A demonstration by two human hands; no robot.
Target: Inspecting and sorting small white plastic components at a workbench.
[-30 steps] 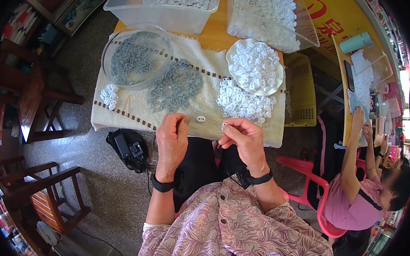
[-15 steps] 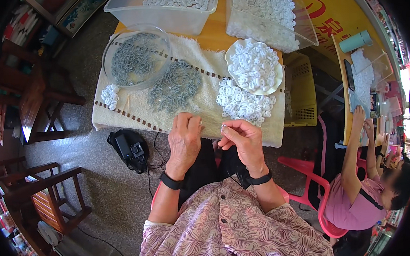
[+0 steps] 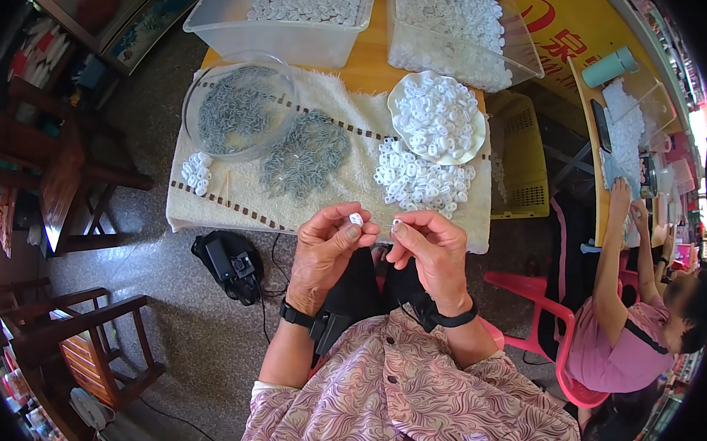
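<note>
My left hand pinches a small white plastic piece between thumb and fingers. Opposite it, my right hand grips another small white piece at its fingertips; a gap separates the two. Both hands are just off the near edge of a cream towel. On the towel lie a heap of white oval pieces with holes and a heap of small grey coil-like metal parts. A scalloped dish is piled with white pieces. More grey parts fill a clear round tub.
A small white cluster lies at the towel's left. Two plastic bins of white pieces stand at the back. A yellow crate sits to the right. Wooden chairs stand left; a person in pink works at another table on the right.
My left hand has turned and drawn back toward me, and the white piece in its fingers now shows. The right hand has shifted slightly right and nearer me, its pinch kept.
</note>
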